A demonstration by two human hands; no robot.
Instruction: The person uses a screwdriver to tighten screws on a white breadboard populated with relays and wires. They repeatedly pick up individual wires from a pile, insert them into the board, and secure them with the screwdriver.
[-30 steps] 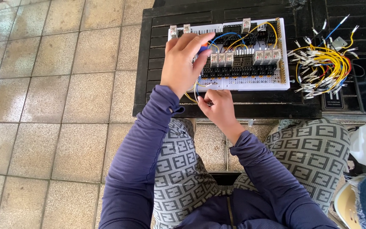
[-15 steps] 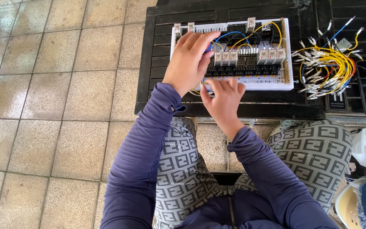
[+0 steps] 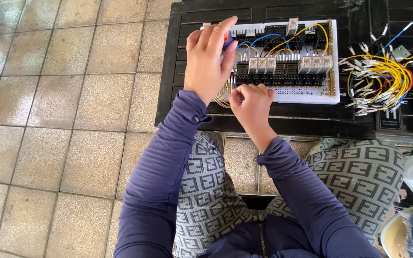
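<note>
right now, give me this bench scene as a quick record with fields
surface: black slatted table over tiled floor
board: white wiring board with relays and blue and yellow jumper wires
left hand: left hand raised over the board's left end, fingers around a blue and orange tool
right hand: right hand curled at the board's near edge, fingertips by the yellow wires
spare parts: loose wire bundle right of the board

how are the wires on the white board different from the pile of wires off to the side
The wires on the white board arc in tidy loops between the relay blocks, ends plugged in. The loose wire pile lies tangled on the dark table, white-tipped ends sticking out free. The board carries fewer wires than the pile. Both are mostly yellow and blue.
</note>
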